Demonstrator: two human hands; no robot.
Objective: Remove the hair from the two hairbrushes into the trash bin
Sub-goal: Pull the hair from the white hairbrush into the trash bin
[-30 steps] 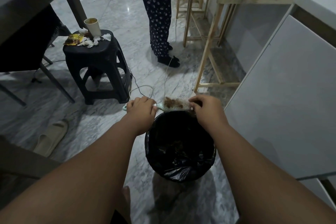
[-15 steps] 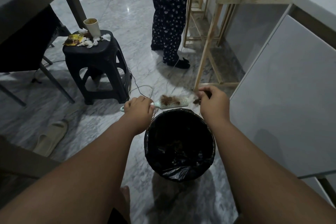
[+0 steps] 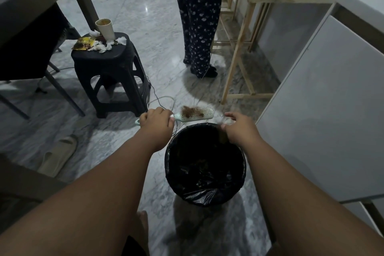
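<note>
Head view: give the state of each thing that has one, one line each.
Pale green plastic hairbrush: bristles up, brown hair caught in them.
Left hand: grips the brush handle.
Round black-bagged trash bin: upright, open.
Right hand: above the bin's rim; grip blurred.
Tan paper cup: upright on the black stool.

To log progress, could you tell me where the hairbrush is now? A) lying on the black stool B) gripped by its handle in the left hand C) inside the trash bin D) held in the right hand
B: the left hand grips the handle of the hairbrush, whose hair-matted head hangs just beyond the far rim of the trash bin.
</note>
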